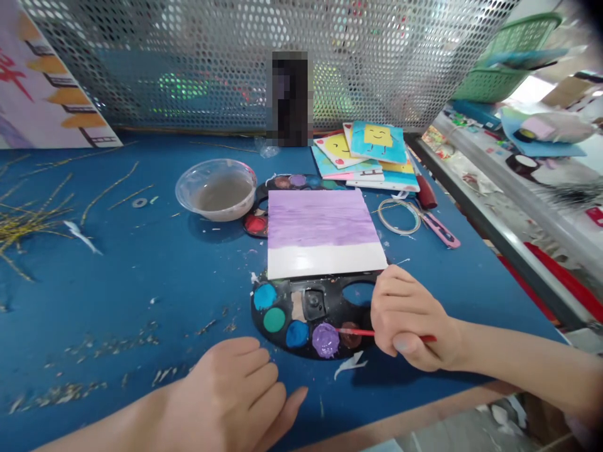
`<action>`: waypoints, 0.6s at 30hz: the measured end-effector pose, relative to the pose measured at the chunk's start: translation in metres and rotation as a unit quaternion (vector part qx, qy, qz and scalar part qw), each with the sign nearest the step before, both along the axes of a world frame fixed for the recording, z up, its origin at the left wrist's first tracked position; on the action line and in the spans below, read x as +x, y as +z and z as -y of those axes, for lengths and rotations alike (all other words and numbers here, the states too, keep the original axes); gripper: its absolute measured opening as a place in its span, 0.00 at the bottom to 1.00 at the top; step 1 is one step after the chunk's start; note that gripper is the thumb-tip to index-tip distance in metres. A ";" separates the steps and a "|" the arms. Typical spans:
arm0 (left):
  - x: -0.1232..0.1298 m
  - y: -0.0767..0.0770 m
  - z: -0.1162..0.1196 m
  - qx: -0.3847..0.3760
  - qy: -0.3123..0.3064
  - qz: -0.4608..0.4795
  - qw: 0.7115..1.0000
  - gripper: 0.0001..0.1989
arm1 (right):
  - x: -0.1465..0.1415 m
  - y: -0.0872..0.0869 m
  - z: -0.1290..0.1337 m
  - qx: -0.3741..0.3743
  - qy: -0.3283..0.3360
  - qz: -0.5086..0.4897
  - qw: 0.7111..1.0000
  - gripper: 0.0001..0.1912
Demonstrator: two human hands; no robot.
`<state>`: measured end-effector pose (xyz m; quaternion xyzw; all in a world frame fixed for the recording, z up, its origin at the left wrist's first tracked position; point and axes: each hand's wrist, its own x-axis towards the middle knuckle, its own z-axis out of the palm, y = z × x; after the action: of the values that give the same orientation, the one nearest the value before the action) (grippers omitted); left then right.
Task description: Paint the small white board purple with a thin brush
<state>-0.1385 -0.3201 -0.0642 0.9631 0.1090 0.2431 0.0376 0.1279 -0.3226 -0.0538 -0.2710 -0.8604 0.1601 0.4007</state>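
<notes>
In my right hand point(414, 317) is a slim red paintbrush point(362, 333), its tip at the purple paint point(326, 342) on the near black palette point(340, 295). My right fingers are closed around the handle, close to the white board's near right corner. That board point(320, 220) lies across the palettes, streaked light purple over its upper part, with a white strip along the near edge. My left hand point(240, 389) rests on the blue table, fingers curled under and thumb out, left of the palette's near edge. Nothing shows in it.
A clear plastic bowl point(186, 198) of grey water stands left of the board. Several small painted boards point(377, 141) are stacked at the back right, near a tape roll point(381, 220) and a pink cutter point(441, 231). Dry twigs point(28, 226) lie at left. A perforated metal panel point(188, 50) borders the back.
</notes>
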 end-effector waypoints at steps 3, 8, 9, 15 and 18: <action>0.000 -0.001 0.000 -0.004 -0.001 0.006 1.000 0.20 | -0.001 0.002 0.002 -0.024 0.001 -0.015 1.000 0.26; 0.001 0.000 -0.001 -0.002 -0.001 0.004 1.000 0.19 | -0.003 0.001 0.003 -0.045 -0.009 -0.040 0.998 0.26; 0.001 0.000 -0.001 -0.001 -0.002 0.001 1.000 0.19 | -0.003 0.000 0.003 -0.040 -0.007 -0.036 0.999 0.26; 0.000 -0.001 0.000 0.003 0.000 0.006 1.000 0.19 | -0.004 -0.001 0.003 -0.045 0.008 -0.015 0.999 0.26; 0.001 0.000 0.000 0.002 0.001 0.000 1.000 0.19 | -0.004 0.000 0.002 -0.071 0.017 -0.013 0.997 0.27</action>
<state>-0.1380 -0.3200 -0.0643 0.9631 0.1097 0.2434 0.0357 0.1242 -0.3250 -0.0535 -0.2818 -0.8461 0.2309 0.3892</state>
